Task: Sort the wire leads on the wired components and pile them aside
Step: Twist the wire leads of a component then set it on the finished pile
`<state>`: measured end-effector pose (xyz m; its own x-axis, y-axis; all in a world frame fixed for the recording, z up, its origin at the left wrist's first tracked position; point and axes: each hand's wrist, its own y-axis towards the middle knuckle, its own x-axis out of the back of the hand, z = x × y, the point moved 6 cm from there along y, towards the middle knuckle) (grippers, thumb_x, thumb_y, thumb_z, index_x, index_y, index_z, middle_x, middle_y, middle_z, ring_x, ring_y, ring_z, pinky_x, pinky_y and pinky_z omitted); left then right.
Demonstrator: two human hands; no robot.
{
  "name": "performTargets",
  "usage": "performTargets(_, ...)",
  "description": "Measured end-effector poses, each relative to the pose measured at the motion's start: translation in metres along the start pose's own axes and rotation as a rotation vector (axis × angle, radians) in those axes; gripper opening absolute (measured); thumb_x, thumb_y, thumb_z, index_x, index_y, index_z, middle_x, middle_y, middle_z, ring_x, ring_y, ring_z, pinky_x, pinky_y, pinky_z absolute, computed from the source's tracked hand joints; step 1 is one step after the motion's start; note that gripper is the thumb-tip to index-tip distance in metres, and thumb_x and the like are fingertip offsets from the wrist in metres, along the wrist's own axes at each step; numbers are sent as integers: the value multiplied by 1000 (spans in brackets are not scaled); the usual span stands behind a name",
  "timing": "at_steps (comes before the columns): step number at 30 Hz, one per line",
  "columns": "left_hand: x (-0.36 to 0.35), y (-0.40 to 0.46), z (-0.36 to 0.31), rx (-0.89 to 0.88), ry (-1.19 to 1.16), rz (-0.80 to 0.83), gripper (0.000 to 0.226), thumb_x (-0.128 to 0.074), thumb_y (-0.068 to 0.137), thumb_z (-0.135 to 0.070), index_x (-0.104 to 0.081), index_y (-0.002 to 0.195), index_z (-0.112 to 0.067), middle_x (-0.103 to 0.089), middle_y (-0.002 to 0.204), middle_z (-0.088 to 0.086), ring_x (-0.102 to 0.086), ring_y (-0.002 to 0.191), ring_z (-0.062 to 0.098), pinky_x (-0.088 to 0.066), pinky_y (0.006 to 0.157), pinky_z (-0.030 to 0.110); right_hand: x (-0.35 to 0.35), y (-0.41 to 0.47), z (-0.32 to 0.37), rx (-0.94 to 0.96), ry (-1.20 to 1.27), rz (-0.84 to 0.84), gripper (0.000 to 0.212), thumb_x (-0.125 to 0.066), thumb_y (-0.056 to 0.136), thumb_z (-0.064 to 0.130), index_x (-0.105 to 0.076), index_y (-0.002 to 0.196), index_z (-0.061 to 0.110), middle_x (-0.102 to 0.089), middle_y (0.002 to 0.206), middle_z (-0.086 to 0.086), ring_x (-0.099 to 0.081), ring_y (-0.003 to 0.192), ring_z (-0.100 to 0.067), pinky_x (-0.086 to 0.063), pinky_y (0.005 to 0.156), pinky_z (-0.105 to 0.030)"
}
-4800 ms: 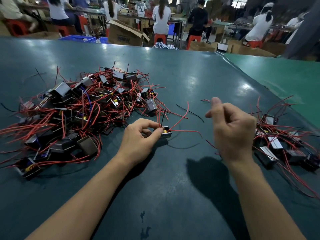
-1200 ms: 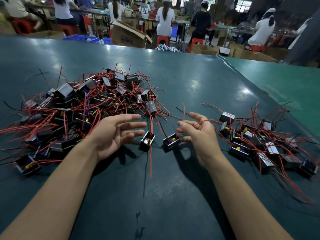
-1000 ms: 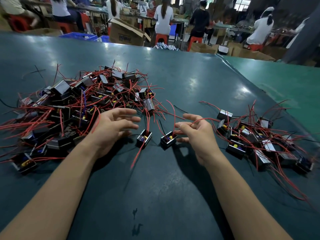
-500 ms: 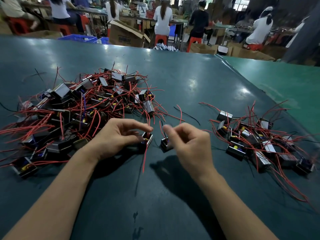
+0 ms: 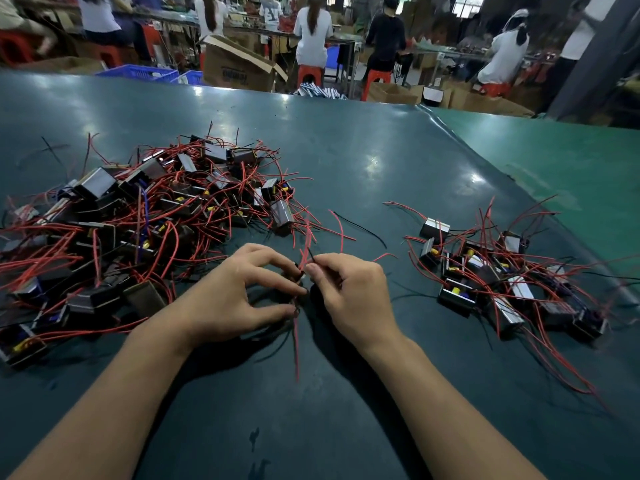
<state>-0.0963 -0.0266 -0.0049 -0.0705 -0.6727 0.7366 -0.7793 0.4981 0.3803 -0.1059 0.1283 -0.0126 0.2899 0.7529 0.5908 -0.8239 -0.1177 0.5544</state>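
Right hand (image 5: 349,296) pinches thin leads (image 5: 306,252) together at fingertips | left hand (image 5: 235,299) curls round a small wired component (image 5: 294,277) on the green table (image 5: 346,161) | unsorted heap (image 5: 145,220) left, sorted pile (image 5: 502,275) right | risk: a trailing lead could snag neighbouring wires and drag the heap.

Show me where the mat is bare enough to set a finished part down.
Bare mat lies between the big pile and the small pile, beyond both hands. Also bare: the near strip between the forearms. Crowded: around the left hand and right hand, where leads cross.
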Motion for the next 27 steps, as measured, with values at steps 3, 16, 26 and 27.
performTargets(3,8,0,4,27,165,-127,19,-86,72,-24,-80,91,-25,-66,93,-8,-51,99,19,-45,91,42,3,3,-10,-162,168,-40,8,-70,87,14,-73,94,14,-72,78,3,-66,70,-12,-53,71,-27)
performTargets(16,-4,1,4,-35,241,28,26,-76,78,-43,-77,102,-35,-61,88,-16,-46,100,14,-34,88,40,4,4,-23,-340,407,-16,16,-73,83,5,-69,88,19,-68,78,12,-60,67,5,-49,68,-13)
performTargets(26,6,4,-10,-87,348,-137,6,-77,78,-28,-80,81,-24,-68,94,-7,-58,91,24,-41,82,42,4,4,-23,-306,363,-4,13,-73,83,5,-71,87,18,-70,78,12,-61,66,5,-47,68,-10)
performTargets(27,3,3,-12,-97,314,-79,6,-78,76,-23,-80,82,-24,-70,98,-7,-60,94,23,-43,83,44,5,4,-24,-307,365,-8,14,-73,83,5,-71,87,18,-70,78,12,-61,66,5,-47,68,-10)
